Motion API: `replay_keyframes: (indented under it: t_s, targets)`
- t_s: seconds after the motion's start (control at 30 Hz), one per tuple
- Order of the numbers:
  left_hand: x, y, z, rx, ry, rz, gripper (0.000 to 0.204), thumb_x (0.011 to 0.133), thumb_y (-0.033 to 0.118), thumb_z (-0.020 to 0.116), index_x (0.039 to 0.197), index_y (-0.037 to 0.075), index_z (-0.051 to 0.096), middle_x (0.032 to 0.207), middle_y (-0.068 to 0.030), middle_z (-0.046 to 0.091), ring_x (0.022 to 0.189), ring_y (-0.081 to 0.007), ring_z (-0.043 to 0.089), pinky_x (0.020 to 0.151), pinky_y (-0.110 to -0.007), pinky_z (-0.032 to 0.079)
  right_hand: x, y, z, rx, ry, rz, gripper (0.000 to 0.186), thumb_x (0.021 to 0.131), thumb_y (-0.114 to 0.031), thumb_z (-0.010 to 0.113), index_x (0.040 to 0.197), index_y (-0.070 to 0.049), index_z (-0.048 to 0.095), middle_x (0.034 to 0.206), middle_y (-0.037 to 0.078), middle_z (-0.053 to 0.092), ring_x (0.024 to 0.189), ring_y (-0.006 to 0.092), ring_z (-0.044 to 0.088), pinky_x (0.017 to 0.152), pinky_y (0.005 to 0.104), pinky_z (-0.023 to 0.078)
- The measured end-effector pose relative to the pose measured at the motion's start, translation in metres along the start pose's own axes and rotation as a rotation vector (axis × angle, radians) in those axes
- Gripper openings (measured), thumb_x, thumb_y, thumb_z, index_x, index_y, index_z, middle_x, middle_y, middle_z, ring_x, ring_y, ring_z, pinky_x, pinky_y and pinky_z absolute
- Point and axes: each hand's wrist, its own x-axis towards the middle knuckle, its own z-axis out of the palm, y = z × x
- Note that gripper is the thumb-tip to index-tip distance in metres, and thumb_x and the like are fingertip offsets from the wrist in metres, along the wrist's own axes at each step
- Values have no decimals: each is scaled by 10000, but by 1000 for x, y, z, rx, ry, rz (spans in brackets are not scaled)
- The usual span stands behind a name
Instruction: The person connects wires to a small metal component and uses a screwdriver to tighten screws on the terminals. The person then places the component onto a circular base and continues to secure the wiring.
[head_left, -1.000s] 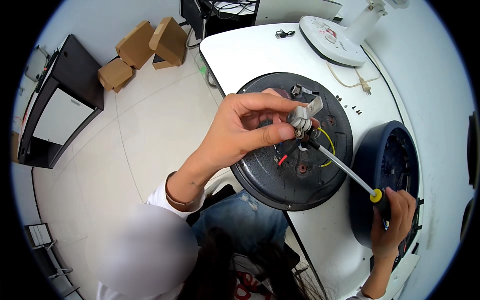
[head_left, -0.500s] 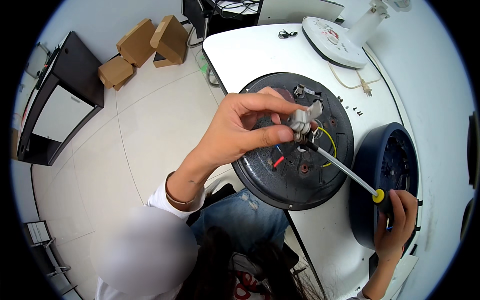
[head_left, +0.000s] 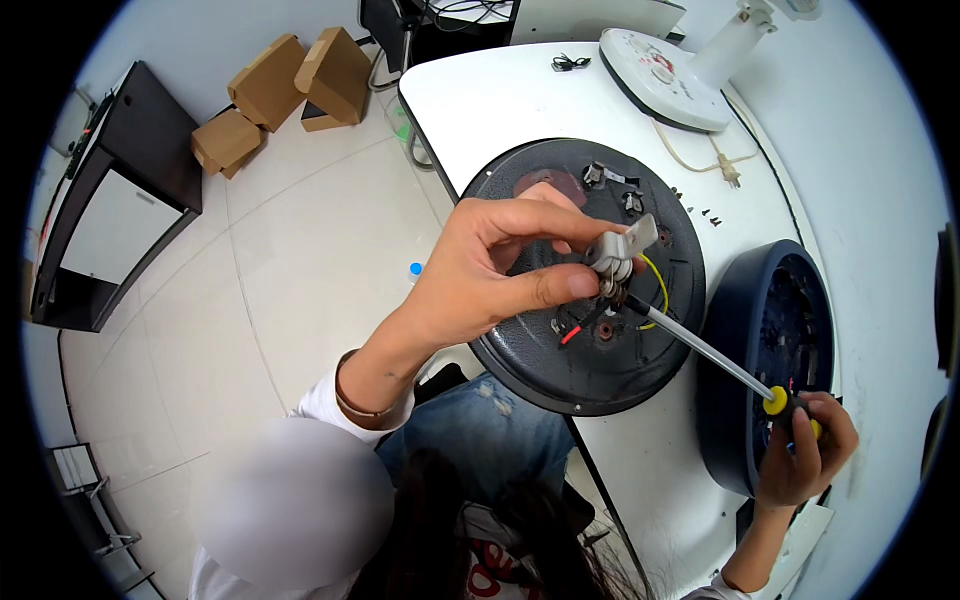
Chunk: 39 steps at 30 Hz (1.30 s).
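Observation:
My left hand [head_left: 470, 270] pinches a small metal bracket assembly [head_left: 628, 238], with stacked rounded parts, above a round dark speckled metal plate [head_left: 535, 365]. A long screwdriver [head_left: 705, 350] reaches into the assembly from the lower right; whether its tip sits on a screw I cannot tell. My right hand [head_left: 805, 455] grips its black-and-yellow handle. A yellow wire [head_left: 664, 290] and a red-tipped black wire [head_left: 572, 334] show beneath the assembly. Small metal fittings [head_left: 600, 174] sit on the plate's far part, partly behind my left hand.
The white desk [head_left: 470, 95] carries a dark blue oval housing [head_left: 722, 400] at right, scattered screws [head_left: 711, 217], a white appliance base [head_left: 650, 75], a plug [head_left: 729, 172] and a short cable [head_left: 569, 62]. Cardboard boxes [head_left: 260, 85] and a dark cabinet [head_left: 120, 220] stand at left.
The screwdriver's handle and my right hand have moved right, and my fingers now sit differently on it. My left hand and the bracket have shifted slightly right and down.

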Motion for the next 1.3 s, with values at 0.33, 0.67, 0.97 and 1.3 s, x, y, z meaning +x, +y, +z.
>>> replay_keyframes:
  t_s: [0.33, 0.67, 0.97, 1.3]
  targets:
    - [-1, -1, 2, -11, 19, -3, 340, 769, 85, 768, 1087, -7, 691, 917, -37, 639, 919, -140, 510, 842, -282, 412, 22, 2, -3, 141, -259, 101, 349, 744, -105, 677, 1078, -12, 651, 950, 150, 625, 796, 293, 614, 680, 346, 459]
    - [1, 4, -11, 326, -39, 133, 430, 776, 261, 784, 1074, -31, 678, 983, -156, 627, 931, -290, 643, 838, -403, 523, 19, 0, -6, 115, -183, 100, 554, 593, 10, 761, 1101, -70, 556, 1002, 135, 575, 883, 272, 589, 790, 345, 482]
    - [1, 13, -10, 300, -73, 119, 440, 769, 261, 789, 1097, -9, 672, 985, -164, 646, 899, -254, 649, 778, -343, 537, 30, 11, -4, 38, -189, 47, 321, 816, -172, 652, 1111, -46, 636, 987, 131, 600, 849, 265, 598, 714, 324, 477]
    - [10, 15, -16, 157, -235, 182, 340, 777, 24, 741, 1100, -35, 655, 1088, -202, 645, 904, -218, 663, 759, -281, 539, 17, 11, -5, 194, -207, 198, 591, 529, 49, 811, 1027, -128, 549, 1017, 93, 509, 873, 226, 553, 704, 279, 464]
